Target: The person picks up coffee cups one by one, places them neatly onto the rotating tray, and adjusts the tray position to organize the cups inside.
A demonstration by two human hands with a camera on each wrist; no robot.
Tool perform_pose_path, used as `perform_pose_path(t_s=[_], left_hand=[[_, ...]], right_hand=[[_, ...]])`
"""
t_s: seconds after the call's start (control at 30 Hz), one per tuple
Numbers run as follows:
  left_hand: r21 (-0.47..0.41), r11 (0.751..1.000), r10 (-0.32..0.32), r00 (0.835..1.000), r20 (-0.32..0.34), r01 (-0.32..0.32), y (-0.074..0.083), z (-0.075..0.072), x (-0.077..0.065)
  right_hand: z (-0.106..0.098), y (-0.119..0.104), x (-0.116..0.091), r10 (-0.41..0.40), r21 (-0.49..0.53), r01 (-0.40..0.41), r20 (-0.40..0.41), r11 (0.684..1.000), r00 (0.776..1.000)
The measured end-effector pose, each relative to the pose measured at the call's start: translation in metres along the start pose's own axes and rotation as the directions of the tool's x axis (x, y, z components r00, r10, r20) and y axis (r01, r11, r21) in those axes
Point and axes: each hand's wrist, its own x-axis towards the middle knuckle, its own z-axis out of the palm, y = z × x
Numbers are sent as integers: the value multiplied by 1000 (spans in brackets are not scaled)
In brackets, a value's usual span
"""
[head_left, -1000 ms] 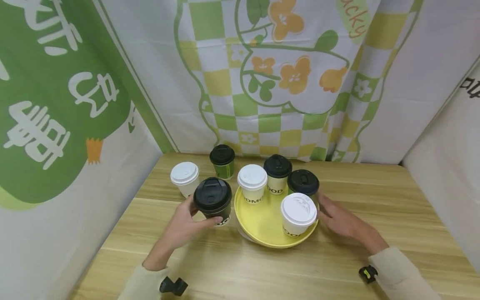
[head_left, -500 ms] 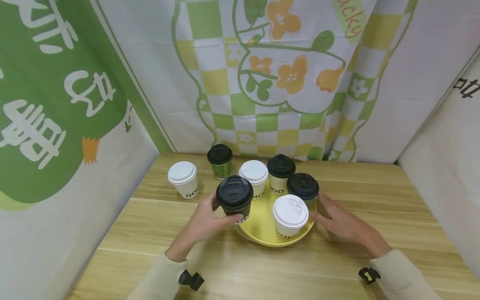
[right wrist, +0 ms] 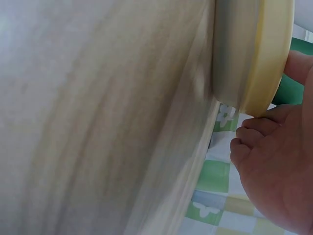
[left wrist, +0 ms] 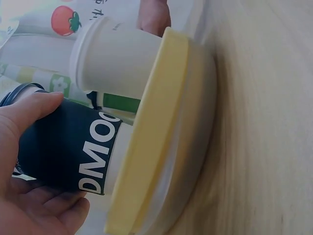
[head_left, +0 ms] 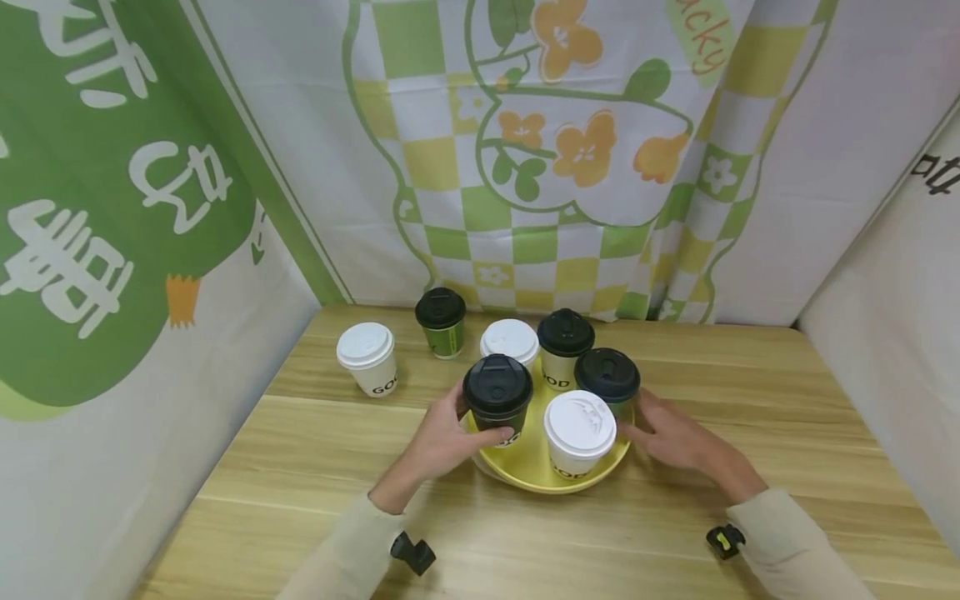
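My left hand [head_left: 446, 437] grips a dark paper cup [left wrist: 68, 142], thumb on one side and fingers on the other. The cup is over the left part of the round yellow tray [head_left: 525, 462]. My right hand [head_left: 671, 429] is at the tray's rim, by the green cup [head_left: 609, 379]; I can't tell if it grips. I think I'm putting cups on the tray, so I should lower this one straight and let go softly. Its lid looks like smooth plastic, and its sides get thinner toward the bottom.
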Motion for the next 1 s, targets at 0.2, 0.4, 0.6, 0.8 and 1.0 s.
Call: perform_pose_path(t_s=[0.2, 0.4, 0.6, 0.8, 1.0], left_hand=[[13, 1000, 3, 1000, 11, -3, -4, 8, 4], [57, 998, 14, 1000, 21, -15, -13, 14, 7], [113, 993, 18, 1000, 10, -19, -14, 17, 9], [149, 988, 28, 999, 16, -30, -11, 18, 11], [186, 982, 33, 999, 26, -38, -8, 21, 14]], right_hand=[[1, 0, -1, 15, 2, -15, -3, 1000, 1000], [3, 0, 0, 14, 17, -14, -4, 1000, 1000], [5, 1, -2, 9, 10, -9, -14, 1000, 1000], [5, 0, -3, 19, 6, -19, -11, 1000, 1000], [6, -1, -3, 18, 1, -18, -17, 1000, 1000]])
